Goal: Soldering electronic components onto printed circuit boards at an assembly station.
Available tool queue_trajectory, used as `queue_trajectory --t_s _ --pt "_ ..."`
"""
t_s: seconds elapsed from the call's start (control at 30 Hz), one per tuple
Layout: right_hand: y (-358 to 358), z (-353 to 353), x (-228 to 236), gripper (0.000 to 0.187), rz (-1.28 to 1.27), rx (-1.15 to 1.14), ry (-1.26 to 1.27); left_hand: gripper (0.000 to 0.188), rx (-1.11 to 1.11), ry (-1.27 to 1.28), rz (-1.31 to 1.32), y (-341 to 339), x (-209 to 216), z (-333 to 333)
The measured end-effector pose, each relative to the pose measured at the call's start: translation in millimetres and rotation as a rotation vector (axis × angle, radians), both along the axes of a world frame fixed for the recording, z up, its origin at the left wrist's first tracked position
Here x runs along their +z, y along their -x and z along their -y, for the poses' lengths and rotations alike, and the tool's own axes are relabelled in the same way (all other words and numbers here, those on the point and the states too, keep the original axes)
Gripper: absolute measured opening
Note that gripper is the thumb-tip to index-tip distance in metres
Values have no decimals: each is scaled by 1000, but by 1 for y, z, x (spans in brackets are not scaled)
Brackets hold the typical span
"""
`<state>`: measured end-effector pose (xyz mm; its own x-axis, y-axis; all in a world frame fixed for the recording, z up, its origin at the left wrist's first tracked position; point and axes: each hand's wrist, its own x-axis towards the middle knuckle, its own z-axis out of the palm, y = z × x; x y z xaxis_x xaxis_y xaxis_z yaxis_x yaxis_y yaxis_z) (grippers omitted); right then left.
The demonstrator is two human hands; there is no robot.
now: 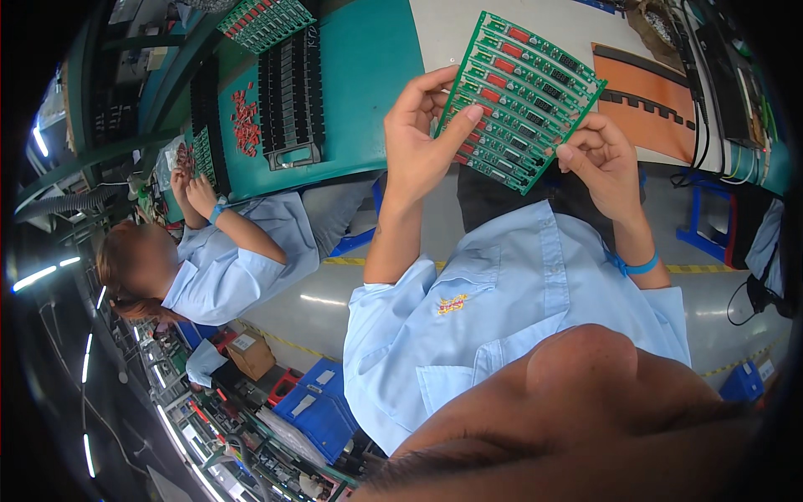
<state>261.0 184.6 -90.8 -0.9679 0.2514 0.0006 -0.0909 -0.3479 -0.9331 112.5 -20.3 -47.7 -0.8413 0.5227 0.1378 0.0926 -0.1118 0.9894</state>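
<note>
A green circuit board panel (pixel 542 81) is held up in front of me, tilted, above the table's near edge. It carries several parallel strips, each with a red component, small parts and a dark display-like block. My left hand (pixel 418 134) grips its left edge, the thumb lying over the front and the fingers going behind. My right hand (pixel 609 163) pinches the lower right edge between thumb and fingers. Beyond the panel's right side lies an orange board (pixel 640 125) with black notched strips on it.
On the green mat (pixel 368 84) to the left stands a black slotted rack (pixel 290 105) beside a pile of small red parts (pixel 245 124). Another circuit panel (pixel 266 23) lies farther back. A co-worker's hands (pixel 199 194) handle parts at left. Black cables (pixel 701 109) hang at right.
</note>
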Motion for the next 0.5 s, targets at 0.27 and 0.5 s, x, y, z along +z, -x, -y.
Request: queue_trajectory --t_s 0.27,0.5 --pt "-1 4 1 35 -18 19 29 45 56 88 -48 -1 1 -2" --pt "-2 4 1 35 -15 27 28 43 78 107 -47 -4 2 -4"
